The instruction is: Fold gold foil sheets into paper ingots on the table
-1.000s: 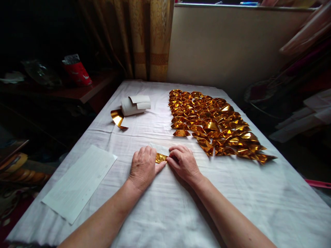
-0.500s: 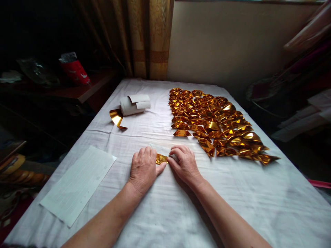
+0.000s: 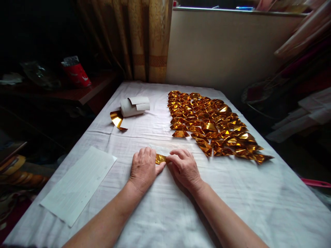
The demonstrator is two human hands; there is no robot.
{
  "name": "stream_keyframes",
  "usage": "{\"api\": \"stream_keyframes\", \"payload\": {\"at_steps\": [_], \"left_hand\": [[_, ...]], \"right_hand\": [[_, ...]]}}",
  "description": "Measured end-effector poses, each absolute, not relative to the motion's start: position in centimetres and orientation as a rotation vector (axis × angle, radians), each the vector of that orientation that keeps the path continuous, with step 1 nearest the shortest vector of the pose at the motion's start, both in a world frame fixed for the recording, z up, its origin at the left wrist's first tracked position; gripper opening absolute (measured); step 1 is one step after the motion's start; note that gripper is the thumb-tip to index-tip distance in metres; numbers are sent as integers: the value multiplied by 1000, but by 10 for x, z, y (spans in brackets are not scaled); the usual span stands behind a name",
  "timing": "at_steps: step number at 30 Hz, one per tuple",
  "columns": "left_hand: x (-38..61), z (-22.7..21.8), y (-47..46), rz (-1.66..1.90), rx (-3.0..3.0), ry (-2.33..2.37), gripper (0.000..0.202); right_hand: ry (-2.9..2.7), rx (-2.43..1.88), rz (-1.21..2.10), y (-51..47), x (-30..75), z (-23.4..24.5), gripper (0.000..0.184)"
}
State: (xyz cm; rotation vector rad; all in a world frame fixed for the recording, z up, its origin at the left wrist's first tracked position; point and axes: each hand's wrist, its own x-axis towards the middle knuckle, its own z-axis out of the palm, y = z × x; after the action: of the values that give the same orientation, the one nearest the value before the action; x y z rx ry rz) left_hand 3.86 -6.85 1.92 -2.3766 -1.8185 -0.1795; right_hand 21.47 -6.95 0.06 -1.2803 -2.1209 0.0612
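Note:
Between my two hands a small piece of gold foil paper [image 3: 160, 158] lies on the white cloth. My left hand [image 3: 145, 166] covers its left part, the thumb along its near edge and the fingers curled over it. At its right end my right hand [image 3: 184, 167] pinches the foil between thumb and index finger. Part of a pale sheet [image 3: 163, 148] shows just beyond the foil, mostly hidden by the hands. Beyond my right hand spread rows of folded gold foil pieces [image 3: 210, 126], pointed at their ends.
A roll of white-backed paper [image 3: 134, 106] sits at the back left, beside a curled gold foil strip [image 3: 117, 119]. Left of my arm lies a pale printed sheet [image 3: 79, 184]. A red container [image 3: 77, 74] stands on a dark side table [image 3: 93, 90]. A patterned curtain [image 3: 147, 41] hangs behind.
My right hand's fingers have shifted slightly and now pinch the foil's right end. The left hand stays in place. The view has tilted up a little.

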Motion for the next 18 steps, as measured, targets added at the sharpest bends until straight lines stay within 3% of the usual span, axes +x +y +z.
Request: {"api": "stream_keyframes", "payload": {"at_steps": [5, 11, 18], "left_hand": [[30, 20, -67, -280, -2439, -1775, 39], [-9, 19, -55, -673, -2820, -1675, 14], [-26, 12, -42, -773, -2871, -1547, 22]], "right_hand": [[-2266, -1316, 89, -75, 213, 8, 20], [-2258, -1368, 180, -74, 212, 10, 21], [-2247, -1481, 202, -73, 206, 15, 20]]}}
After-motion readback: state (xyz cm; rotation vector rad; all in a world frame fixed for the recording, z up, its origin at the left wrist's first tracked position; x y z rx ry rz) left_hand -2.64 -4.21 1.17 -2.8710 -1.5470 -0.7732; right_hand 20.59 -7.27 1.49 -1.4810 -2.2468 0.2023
